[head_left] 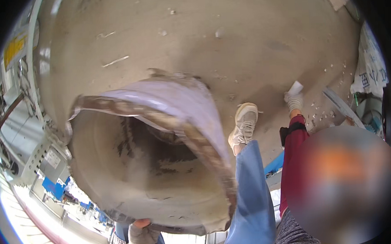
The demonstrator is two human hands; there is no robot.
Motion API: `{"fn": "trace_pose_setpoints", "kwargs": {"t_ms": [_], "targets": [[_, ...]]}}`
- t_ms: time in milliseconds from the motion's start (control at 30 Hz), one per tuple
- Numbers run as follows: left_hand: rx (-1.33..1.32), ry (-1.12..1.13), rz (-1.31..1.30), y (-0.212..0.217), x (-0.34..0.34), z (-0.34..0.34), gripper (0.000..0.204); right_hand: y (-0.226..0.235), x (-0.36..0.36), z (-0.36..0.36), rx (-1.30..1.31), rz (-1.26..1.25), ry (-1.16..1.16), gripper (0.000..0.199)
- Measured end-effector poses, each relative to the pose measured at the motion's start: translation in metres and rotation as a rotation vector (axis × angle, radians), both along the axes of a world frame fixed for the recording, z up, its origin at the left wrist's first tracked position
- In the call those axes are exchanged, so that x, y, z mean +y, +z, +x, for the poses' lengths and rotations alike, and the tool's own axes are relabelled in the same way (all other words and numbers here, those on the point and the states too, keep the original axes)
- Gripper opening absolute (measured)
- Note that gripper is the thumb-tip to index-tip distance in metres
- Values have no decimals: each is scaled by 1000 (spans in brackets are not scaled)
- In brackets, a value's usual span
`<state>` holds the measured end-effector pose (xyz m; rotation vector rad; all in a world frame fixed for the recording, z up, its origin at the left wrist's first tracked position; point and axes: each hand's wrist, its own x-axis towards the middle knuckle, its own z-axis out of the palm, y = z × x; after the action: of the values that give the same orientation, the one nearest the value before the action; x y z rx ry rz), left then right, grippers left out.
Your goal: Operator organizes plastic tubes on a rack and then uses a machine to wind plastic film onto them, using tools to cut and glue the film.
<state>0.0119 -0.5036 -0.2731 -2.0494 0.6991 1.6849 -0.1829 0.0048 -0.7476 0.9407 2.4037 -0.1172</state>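
A large, wide-mouthed container (159, 200), pale lavender outside, dusty grey-beige and dark-patched inside, with a ragged brown rim, is tipped toward the camera above a dusty brown floor (192, 31) strewn with pale scraps. The person's left hand (141, 236), in a light grey glove with a bare fingertip showing, pinches the container's lower rim in its grip; its other fingers are hidden. The right hand is out of view, and the state of its grip cannot be told. Just right of the container, a leg in blue denim (252, 197) ends in a beige lace-up shoe (245, 123). Beyond it is a co-worker's limb in dark red cloth (294, 161), banded by a black strap (292, 129). A white sack with dark markings (369, 64) stands at far right.
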Motion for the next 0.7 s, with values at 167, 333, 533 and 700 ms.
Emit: {"fn": "trace_pose_setpoints", "kwargs": {"t_ms": [167,333,533,700], "targets": [[26,14,-163,41,-20,10,45,146,-230,56,-218,-529,530,42],[109,14,-162,118,-55,44,31,279,-286,89,-138,-1094,-418,43],[379,351,-189,210,-77,72,40,485,-277,73,181,-924,-21,33],[443,624,-322,301,-112,136,24,740,-244,59,281,-662,983,45]]}}
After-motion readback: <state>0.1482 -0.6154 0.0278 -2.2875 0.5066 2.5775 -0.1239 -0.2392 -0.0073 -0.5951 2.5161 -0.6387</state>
